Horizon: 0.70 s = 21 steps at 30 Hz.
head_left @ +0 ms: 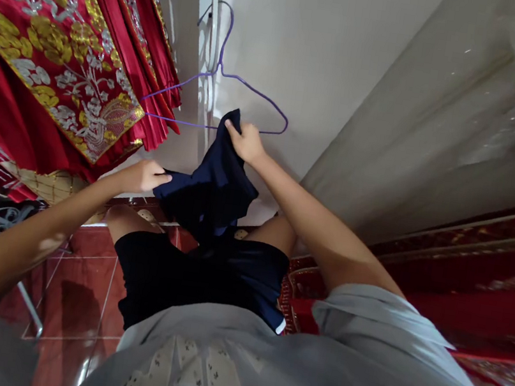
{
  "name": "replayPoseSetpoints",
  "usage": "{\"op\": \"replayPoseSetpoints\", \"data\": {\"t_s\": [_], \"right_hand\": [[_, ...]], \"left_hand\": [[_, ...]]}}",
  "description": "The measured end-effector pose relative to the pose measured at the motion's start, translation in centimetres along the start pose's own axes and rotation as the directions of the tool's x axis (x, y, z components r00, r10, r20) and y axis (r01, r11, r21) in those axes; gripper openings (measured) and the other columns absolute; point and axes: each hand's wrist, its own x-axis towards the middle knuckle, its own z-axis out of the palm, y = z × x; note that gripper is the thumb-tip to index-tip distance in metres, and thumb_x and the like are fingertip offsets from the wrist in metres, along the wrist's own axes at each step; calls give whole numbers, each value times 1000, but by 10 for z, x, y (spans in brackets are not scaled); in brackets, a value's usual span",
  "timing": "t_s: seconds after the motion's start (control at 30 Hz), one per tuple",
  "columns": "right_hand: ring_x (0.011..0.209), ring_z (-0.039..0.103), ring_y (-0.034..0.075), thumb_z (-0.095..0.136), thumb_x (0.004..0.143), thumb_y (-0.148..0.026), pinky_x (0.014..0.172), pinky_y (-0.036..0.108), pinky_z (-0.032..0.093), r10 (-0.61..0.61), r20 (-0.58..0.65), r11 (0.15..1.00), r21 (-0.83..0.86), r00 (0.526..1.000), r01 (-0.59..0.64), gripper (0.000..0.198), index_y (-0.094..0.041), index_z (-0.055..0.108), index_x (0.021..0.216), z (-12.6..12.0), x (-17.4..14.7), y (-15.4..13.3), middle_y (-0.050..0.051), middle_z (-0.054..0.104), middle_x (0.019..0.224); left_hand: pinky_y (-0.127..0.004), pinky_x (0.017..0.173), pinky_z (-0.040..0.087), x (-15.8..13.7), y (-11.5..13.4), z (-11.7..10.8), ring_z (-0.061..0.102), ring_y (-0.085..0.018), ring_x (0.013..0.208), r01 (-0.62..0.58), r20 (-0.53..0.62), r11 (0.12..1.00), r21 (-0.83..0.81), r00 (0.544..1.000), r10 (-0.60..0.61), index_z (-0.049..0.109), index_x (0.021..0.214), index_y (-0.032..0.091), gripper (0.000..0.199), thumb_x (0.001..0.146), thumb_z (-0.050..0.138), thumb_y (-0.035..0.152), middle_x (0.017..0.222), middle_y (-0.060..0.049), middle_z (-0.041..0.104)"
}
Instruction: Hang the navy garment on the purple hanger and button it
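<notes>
A dark navy garment (218, 177) hangs loosely between my two hands, above my lap. My left hand (144, 176) is closed on its left edge, thumb on top. Higher up, my right hand (247, 142) pinches another part of the cloth near its upper corner. Just behind that corner is a purple wire hanger (258, 92), its hook over a white metal frame. The garment overlaps part of the hanger's bottom bar; whether the cloth is looped over it I cannot tell. The garment's exact kind is hidden by its folds.
Red cloth with gold and silver embroidery (71, 62) hangs at the left, close to the hanger. The white scrolled metal frame (213, 38) stands against a pale wall (321, 28). Translucent plastic sheeting (443, 117) covers the right side, above red patterned fabric (476, 284). Red tiles (85, 277) cover the floor.
</notes>
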Motion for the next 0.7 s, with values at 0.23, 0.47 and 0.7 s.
{"op": "replayPoseSetpoints", "data": {"t_s": [0.23,0.47,0.7], "right_hand": [[93,62,29,65,86,-54,82,38,52,15,-240,998,-49,971,-27,37,-24,50,70,-41,-13,17,8,59,73],[84,61,27,69,84,-52,74,39,53,-31,-240,989,-147,970,-5,37,-25,52,64,-87,-37,-5,5,55,65],[94,69,29,56,94,-53,87,41,54,-158,-118,981,-136,980,142,36,-21,67,81,-62,-66,-9,8,71,86]], "left_hand": [[-32,60,30,-7,-7,-9,39,-16,51,132,-98,987,92,988,-123,41,51,21,47,90,54,44,49,-1,39],[-36,91,49,30,13,-41,62,-25,87,-191,-470,981,-35,869,152,65,81,20,21,89,59,39,84,-6,67],[-40,110,45,79,30,-51,64,-26,106,-309,-594,923,-230,796,118,66,102,25,19,84,65,20,97,-5,71]]}}
